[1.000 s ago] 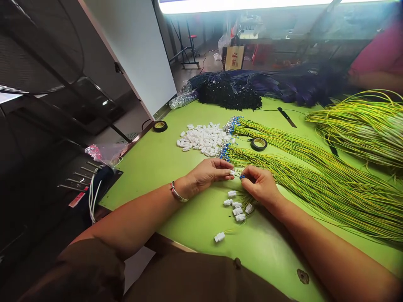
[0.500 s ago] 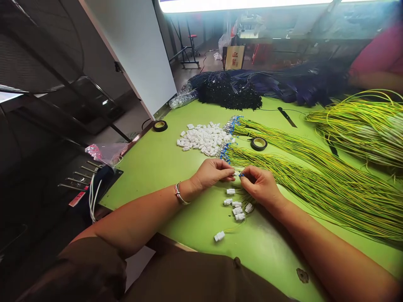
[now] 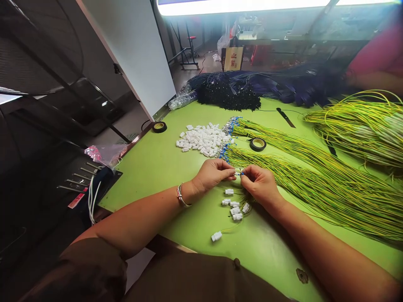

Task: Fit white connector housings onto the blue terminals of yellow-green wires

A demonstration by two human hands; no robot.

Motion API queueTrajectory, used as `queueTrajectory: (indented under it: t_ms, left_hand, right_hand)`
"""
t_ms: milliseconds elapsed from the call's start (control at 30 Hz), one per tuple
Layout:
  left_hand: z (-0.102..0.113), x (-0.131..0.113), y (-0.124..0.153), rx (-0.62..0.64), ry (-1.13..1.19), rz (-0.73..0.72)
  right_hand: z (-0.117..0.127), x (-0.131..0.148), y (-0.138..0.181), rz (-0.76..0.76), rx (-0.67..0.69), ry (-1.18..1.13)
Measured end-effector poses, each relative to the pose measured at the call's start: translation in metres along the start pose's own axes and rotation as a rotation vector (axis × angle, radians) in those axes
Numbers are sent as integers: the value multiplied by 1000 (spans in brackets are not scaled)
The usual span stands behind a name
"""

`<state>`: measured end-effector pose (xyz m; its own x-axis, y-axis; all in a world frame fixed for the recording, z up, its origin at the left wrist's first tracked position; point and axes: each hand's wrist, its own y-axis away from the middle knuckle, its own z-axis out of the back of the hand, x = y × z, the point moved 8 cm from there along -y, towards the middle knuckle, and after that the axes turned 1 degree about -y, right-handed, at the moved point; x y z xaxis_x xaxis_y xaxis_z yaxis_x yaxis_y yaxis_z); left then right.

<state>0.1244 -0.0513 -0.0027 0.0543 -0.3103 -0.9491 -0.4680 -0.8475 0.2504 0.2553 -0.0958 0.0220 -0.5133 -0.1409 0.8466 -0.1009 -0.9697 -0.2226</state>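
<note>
My left hand is closed in a pinch on a small white connector housing, mostly hidden by the fingers. Facing it, my right hand pinches a yellow-green wire near its blue terminal. The two fingertips are almost together, and I cannot tell whether the terminal is inside the housing. Several white connectors with wires lie on the green table just below my hands. Beyond them are a heap of loose white connector housings and bundles of yellow-green wires with blue terminal ends.
Black tape rolls lie at the left edge and among the wires. A coiled wire bundle rests at right, near a dark flat strip. Black connectors with dark wires cover the back. Another person's pink sleeve shows at the far right.
My hands stay nearly in place, still pinching the housing and the wire. The blue terminal's angle between the fingertips differs slightly. The whole view has shifted a little.
</note>
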Motion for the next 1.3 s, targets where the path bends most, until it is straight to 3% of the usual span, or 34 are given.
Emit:
queueTrajectory:
  t_ms: [267, 433, 500, 567, 633, 667, 733, 833, 900, 1033, 1167, 1300]
  left_hand:
    - [-2, 0, -1, -40, -134, -43]
    - [-4, -3, 0, 6, -280, -88]
    - [-11, -8, 6, 103, -433, -149]
    - [-27, -10, 18, 305, -606, -219]
    - [-41, -13, 33, 515, -778, -322]
    - [-42, -18, 37, 559, -864, -392]
    - [-28, -33, 34, 440, -1031, -517]
    - [27, -62, 11, -73, -1169, -546]
    - [55, -68, -3, -226, -1185, -507]
    - [70, -58, -25, -130, -1282, -473]
    - [70, -56, -27, -105, -1325, -464]
    - [62, -71, -10, -132, -1092, -512]
  right_hand:
    - [-2, 5, 1, 69, -30, 107]
    - [0, -1, -3, -46, 16, -36]
    - [2, -10, -4, -151, 29, -166]
    - [3, -18, -5, -244, 29, -272]
    - [3, -23, -5, -268, 29, -303]
    - [3, -22, -5, -252, 29, -293]
    - [1, -20, -5, -203, 41, -252]
    - [-1, -19, -4, -185, 57, -211]
    - [-1, -19, -3, -197, 56, -206]
    - [-2, -18, -2, -187, 86, -174]
    - [-2, -16, -3, -143, 82, -139]
    - [-1, -11, -4, -100, 60, -127]
